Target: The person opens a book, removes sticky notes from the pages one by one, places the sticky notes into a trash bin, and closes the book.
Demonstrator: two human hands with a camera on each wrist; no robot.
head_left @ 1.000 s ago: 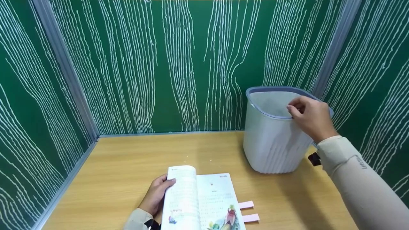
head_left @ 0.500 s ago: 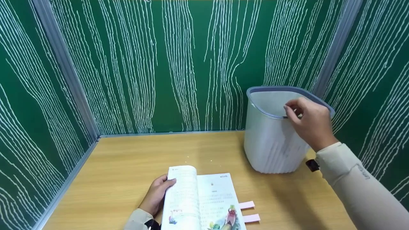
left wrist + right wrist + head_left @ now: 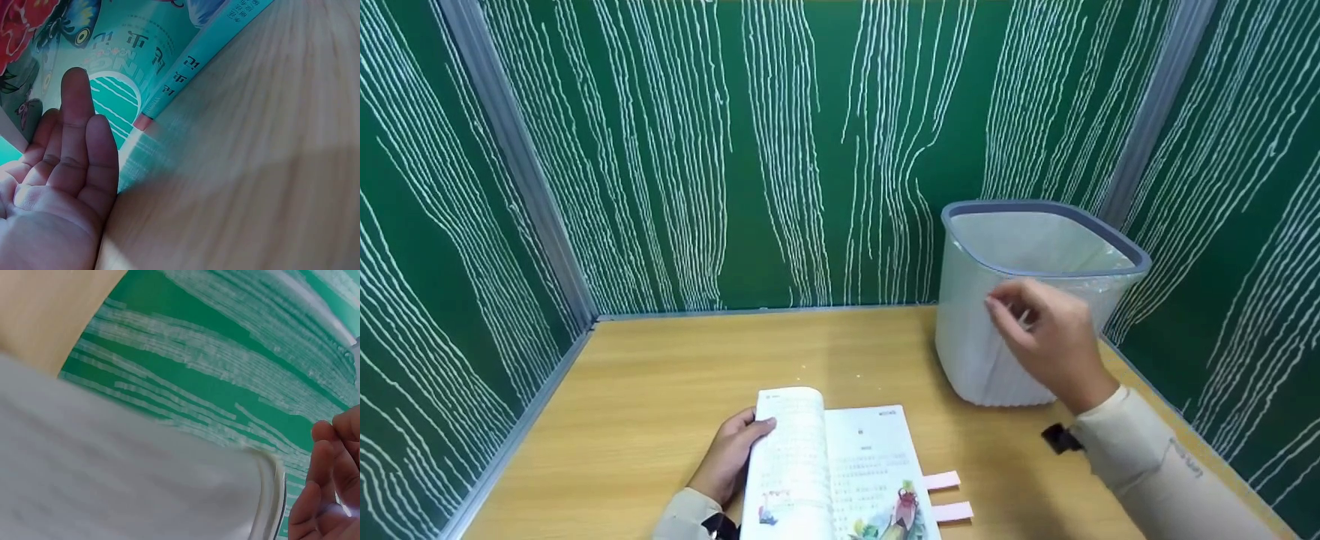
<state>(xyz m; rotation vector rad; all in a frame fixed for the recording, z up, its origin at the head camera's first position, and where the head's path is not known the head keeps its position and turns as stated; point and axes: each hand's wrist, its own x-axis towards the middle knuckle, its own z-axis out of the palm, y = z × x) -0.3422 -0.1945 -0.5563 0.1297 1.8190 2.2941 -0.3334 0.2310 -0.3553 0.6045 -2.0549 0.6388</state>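
An open book [image 3: 866, 472] with printed text and coloured drawings lies at the front of the table, two pink tabs [image 3: 952, 511] sticking out from its right edge. My left hand [image 3: 727, 454] holds its left side, the thumb over the page edge. In the left wrist view the fingers [image 3: 76, 140] lie straight against the book's teal illustrated cover [image 3: 126, 45]. My right hand [image 3: 1050, 341] hovers before the waste bin [image 3: 982, 330], fingers loosely bent, thumb near the index finger, with no object visible between them. The bin is pale with a blue-grey rim.
Tiny white scraps [image 3: 858, 376] lie on the wooden table [image 3: 682, 360] beyond the book. Green panels [image 3: 840, 172] with white wavy lines enclose the back and sides, joined by grey metal posts [image 3: 514, 142]. The bin stands at the back right.
My right hand has moved from over the bin's rim down and to the left, in front of the bin, its fingertips slightly further apart. The left hand and book stay put.
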